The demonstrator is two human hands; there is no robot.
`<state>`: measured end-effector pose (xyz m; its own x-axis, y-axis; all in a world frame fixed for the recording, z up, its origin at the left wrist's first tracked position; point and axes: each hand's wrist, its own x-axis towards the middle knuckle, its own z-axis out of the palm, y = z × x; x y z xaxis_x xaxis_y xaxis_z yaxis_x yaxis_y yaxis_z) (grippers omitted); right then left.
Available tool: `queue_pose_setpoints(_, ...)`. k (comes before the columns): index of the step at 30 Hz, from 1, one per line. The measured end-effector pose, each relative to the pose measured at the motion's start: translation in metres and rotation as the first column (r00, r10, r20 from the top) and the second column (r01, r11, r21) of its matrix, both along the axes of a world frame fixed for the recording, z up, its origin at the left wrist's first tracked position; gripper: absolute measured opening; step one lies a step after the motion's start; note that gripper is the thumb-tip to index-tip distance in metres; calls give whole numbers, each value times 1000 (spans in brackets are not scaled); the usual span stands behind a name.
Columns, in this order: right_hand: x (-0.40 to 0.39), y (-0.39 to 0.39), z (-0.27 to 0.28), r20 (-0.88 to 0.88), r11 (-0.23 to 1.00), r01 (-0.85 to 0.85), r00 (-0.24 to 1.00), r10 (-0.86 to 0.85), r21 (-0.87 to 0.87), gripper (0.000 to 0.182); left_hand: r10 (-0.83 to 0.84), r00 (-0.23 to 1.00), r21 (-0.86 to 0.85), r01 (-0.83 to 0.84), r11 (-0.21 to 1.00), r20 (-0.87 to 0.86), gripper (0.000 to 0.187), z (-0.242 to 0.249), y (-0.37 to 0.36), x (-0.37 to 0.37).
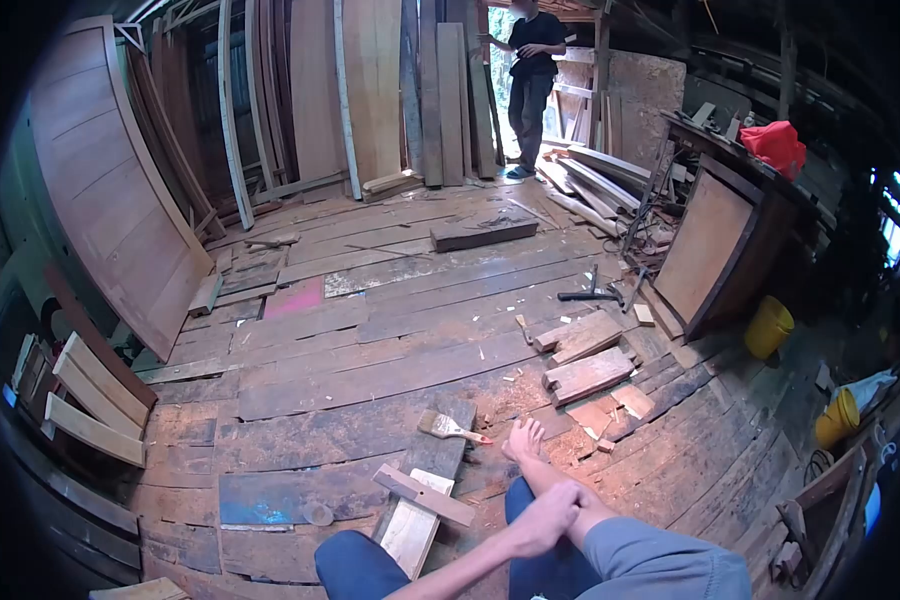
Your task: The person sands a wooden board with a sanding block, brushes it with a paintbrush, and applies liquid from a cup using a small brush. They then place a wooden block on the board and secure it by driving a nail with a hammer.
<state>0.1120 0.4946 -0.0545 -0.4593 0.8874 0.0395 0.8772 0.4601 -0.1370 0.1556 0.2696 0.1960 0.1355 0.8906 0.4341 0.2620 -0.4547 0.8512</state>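
Observation:
My left hand (550, 515) lies across my right forearm (580, 508), its fingers curled against it. My right hand (523, 440) reaches past my knee with fingers apart, holding nothing that I can see. Left of it, a paintbrush (453, 428) with a pale handle and red tip lies on a dark board (454, 452). Nearer my legs, a short wooden piece (425, 495) lies crosswise over a pale board (408, 540). Both my knees show in blue trousers at the bottom.
Notched wooden blocks (590, 375) and a hammer (590, 295) lie ahead on the plank floor. A person (534, 80) stands by the doorway. A cabinet (705, 245) and yellow buckets (769, 328) are at right. A large wooden panel (110, 180) leans at left.

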Motion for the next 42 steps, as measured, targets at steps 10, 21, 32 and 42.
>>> queue_pose_setpoints(10,6,-7,28,42,997,39,998,-36,-72,53,20,999,54,-18,998,-36,34,7,-20,16)
queue_pose_setpoints(21,9,9,6,81,1000,7,997,-9,15,56,-23,999,47,25,999,-49,23,17,-20,21)
queue_pose_setpoints(32,3,14,-24,40,987,23,999,-30,157,30,43,987,-52,-51,997,-157,28,-4,-4,9)
queue_pose_setpoints(42,-3,1,4,90,999,-50,995,48,20,50,305,916,-97,-339,936,-260,47,-69,1,-16)
